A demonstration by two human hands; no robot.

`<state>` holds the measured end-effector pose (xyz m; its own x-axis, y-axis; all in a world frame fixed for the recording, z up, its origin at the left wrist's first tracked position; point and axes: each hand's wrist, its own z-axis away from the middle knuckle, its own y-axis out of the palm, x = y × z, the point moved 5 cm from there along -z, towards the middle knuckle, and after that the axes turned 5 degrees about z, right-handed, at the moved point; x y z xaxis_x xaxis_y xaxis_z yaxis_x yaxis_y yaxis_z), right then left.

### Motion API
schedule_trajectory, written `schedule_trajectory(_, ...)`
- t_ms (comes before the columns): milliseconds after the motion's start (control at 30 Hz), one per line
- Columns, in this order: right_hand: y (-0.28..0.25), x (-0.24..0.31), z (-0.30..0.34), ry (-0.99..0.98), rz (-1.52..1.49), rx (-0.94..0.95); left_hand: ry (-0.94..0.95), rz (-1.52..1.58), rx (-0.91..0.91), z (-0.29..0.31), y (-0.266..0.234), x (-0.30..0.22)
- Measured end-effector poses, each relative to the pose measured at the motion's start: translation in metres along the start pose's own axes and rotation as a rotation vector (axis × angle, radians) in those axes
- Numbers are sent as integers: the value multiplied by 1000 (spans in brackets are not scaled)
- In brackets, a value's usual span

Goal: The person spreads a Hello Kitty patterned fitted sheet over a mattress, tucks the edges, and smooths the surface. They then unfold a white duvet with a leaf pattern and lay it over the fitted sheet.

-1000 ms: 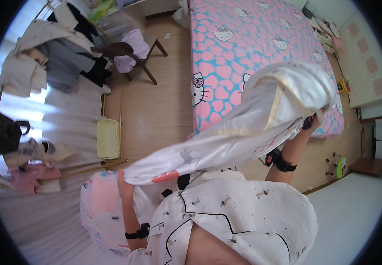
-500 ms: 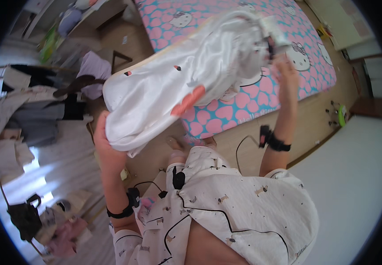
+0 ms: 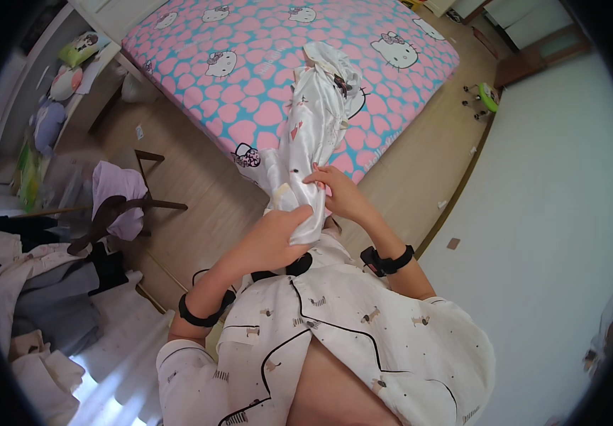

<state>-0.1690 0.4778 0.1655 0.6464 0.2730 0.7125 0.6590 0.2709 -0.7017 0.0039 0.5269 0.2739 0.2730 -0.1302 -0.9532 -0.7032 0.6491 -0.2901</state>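
**Colours and patterns**

Garment (image 3: 313,135) in both hands: glossy white satin, small scattered prints, some red/pink, cream-yellow trim near the lower end. Bed sheet (image 3: 264,64): turquoise ground, dense pink hearts, white cartoon cat faces. Floor (image 3: 200,192): light brown wood planks. Pyjama top (image 3: 363,334) on the person: off-white, black piping, tiny dark motifs. Wrist bands (image 3: 388,261): black. Cloth on chair (image 3: 116,195): pale lilac. Wall (image 3: 548,213): plain white.
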Motion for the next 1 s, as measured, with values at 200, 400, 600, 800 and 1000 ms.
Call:
schedule_trajectory(200,-4,63,2,39,-302,-268,-10,5,-375,41,-64,38)
schedule_trajectory(400,0,144,-7,-13,-912,69,-2,-15,-248,61,-92,45)
schedule_trajectory(600,1,147,-59,-86,-905,335,185,-54,-188,60,-140,46)
schedule_trajectory(800,13,52,-166,90,-575,72,143,-257,-129,67,-231,45)
schedule_trajectory(1000,98,-40,-324,38,183,186,191,-336,-288,37,-360,28)
